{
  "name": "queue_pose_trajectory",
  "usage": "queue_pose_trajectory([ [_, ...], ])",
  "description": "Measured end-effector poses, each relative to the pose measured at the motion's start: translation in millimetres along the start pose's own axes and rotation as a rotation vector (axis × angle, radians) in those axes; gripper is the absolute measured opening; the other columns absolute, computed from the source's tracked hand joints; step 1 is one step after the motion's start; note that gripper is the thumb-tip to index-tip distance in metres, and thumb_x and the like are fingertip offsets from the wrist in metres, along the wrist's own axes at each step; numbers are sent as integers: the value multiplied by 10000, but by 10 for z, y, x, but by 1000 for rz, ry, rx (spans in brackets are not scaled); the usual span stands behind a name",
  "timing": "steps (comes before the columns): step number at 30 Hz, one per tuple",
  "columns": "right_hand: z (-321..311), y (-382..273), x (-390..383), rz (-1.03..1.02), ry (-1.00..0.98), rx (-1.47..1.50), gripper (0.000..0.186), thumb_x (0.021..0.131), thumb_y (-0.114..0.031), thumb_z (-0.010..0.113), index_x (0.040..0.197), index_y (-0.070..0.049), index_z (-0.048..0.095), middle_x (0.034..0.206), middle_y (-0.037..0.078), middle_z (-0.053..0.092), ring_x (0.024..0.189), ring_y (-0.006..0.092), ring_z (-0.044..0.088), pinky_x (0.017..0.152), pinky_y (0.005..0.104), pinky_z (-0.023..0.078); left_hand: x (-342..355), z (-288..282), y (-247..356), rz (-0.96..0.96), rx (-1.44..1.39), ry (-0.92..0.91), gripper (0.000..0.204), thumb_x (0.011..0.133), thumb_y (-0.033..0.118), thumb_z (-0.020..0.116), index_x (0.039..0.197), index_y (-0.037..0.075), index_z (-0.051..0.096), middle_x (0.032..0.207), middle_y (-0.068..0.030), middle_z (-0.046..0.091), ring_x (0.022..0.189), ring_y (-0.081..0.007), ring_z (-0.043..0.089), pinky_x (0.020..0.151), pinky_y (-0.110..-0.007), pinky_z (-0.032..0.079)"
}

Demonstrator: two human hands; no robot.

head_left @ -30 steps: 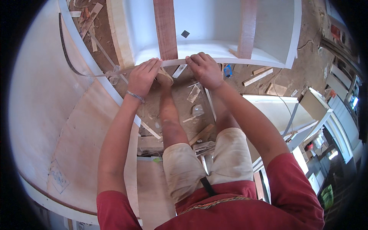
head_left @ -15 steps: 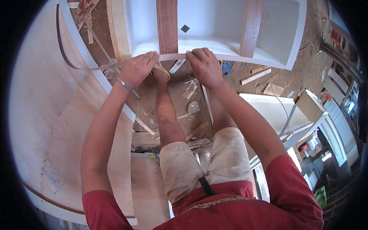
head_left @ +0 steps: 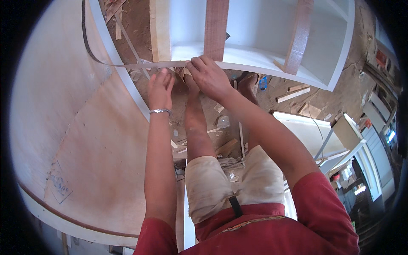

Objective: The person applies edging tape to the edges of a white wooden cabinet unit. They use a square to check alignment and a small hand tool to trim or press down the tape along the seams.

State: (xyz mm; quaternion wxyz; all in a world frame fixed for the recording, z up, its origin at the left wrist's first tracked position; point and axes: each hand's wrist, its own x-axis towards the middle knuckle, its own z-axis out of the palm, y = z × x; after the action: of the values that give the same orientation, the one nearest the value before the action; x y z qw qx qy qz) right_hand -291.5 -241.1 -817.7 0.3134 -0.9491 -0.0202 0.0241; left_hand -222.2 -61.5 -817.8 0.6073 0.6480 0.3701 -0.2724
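A white cabinet carcass lies in front of me, with its near edge crossing the view. Along that edge runs a thin edge-banding strip, whose loose end curls up dark on the left. My right hand pinches the strip against the cabinet's edge, fingers over the top and bent. Just below the strip, left of it, my left hand has its fingers stretched upward and holds nothing; whether a fingertip touches the strip I cannot tell. A silver bracelet is on the left wrist.
A large curved wooden panel with a white edge stands at the left. Brown wooden strips cross the cabinet. Wood offcuts and scraps litter the dirt floor around my feet. Another pale cabinet stands at the right, a cord over it.
My left hand has let go of the strip at the cabinet edge and dropped just below it, fingers straightened. My right hand has slid left along the cabinet edge. The view has shifted a little.
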Motion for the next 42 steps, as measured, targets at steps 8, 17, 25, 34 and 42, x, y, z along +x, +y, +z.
queue_pose_trajectory([
  [8, 175, -90, 144, 31, 30, -13, 364, 793, -119, 659, 1134, 9, 661, 1011, 107, 605, 1010, 284, 594, 896, 393, 519, 451, -240, 69, 24, -98, -13, 323, 972, 163, 747, 1181, -39, 605, 1138, -116, 642, 1009, -204, 684, 897, -329, 625],
  [17, 392, -206, 379, -7, 43, -35, 337, 790, -129, 660, 1104, -6, 676, 966, 90, 605, 961, 276, 600, 837, 393, 509, 508, -263, 127, 201, 96, 32, 256, 932, 156, 796, 1034, -48, 681, 946, -114, 714, 818, -198, 734, 759, -318, 658],
  [25, 420, -230, 372, 24, 49, -48, 297, 833, -106, 696, 1120, -32, 697, 988, 72, 642, 948, 263, 612, 826, 385, 526, 536, -247, 102, 202, 103, 43, 269, 933, 155, 793, 1037, -64, 676, 936, -118, 708, 845, -190, 728, 751, -319, 664],
  [34, 405, -291, 492, 198, 35, 113, 192, 857, -215, 741, 968, -59, 726, 910, 118, 633, 925, 306, 605, 824, 424, 516, 514, -232, 59, 162, 76, 61, 295, 963, 189, 762, 1043, -61, 629, 931, -126, 697, 817, -205, 732, 737, -327, 659],
  [42, 396, -183, 776, 491, -196, 155, 273, 874, -314, 779, 959, -57, 742, 959, 177, 671, 965, 375, 632, 837, 493, 524, 542, -142, -156, 117, -165, -42, 251, 1012, 163, 694, 1123, -23, 568, 1048, -132, 667, 933, -214, 700, 789, -339, 641],
])
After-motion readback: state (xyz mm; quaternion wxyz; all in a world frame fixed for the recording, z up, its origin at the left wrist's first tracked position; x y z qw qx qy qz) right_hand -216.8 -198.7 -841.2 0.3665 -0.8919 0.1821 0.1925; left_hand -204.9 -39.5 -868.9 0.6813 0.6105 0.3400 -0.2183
